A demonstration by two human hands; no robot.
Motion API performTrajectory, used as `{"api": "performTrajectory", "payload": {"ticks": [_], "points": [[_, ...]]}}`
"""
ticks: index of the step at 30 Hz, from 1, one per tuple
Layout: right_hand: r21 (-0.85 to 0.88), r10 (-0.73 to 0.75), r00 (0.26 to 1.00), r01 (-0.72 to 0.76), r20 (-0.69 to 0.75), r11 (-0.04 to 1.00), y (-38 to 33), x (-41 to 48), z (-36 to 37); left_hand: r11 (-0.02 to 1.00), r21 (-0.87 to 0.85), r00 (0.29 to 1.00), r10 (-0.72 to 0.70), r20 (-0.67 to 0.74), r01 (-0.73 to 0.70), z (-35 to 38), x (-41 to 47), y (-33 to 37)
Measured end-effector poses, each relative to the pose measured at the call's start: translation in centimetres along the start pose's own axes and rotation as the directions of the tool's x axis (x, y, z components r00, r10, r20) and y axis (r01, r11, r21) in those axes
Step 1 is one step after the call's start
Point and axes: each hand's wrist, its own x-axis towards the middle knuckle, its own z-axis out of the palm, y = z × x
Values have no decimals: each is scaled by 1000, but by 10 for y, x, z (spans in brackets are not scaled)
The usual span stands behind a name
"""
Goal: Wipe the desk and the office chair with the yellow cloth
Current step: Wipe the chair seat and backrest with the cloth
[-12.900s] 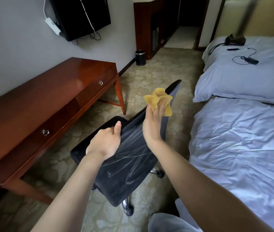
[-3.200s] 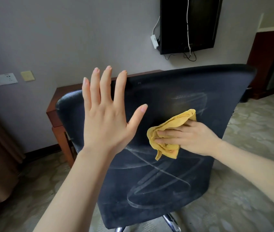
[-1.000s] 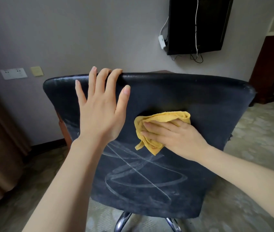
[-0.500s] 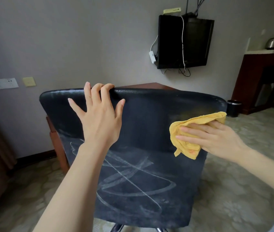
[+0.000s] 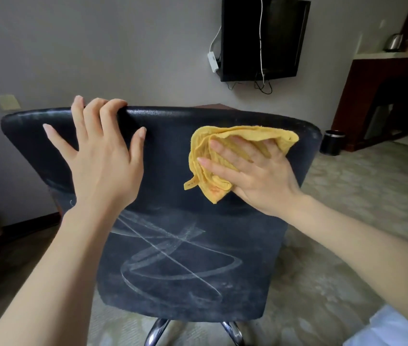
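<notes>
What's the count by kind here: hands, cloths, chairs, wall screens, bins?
Hands: 2, left hand hooked over the chair's top edge, right hand pressing the cloth flat
Cloths: 1, yellow cloth
Chairs: 1, black office chair
Wall screens: 1, black screen
Bins: 1, black bin
Total: 6

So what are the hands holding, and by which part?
The left hand grips the office chair by the top edge of its back. The right hand presses the yellow cloth flat against it, fingers straight.
</notes>
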Motion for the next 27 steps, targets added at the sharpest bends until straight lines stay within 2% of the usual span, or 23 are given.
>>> {"api": "performTrajectory", "payload": {"ticks": [8,12,16,20,27], "points": [[223,-148,977,111,157,969,-29,-60,13,1000,6,1000,2,-18,-2,7,-1,2],[278,-321,919,255,227,926,-13,-94,9,1000,8,1000,-15,16,15,7,-2,6],[278,-404,870,329,283,902,14,-111,2,1000,9,999,-15,33,15,3,-2,7],[250,-383,881,318,278,914,43,-110,-7,1000,3,999,-7,47,7,1,-2,6],[59,-310,942,304,126,951,89,-72,-21,1000,-29,1000,-1,26,2,3,-2,4]]}}
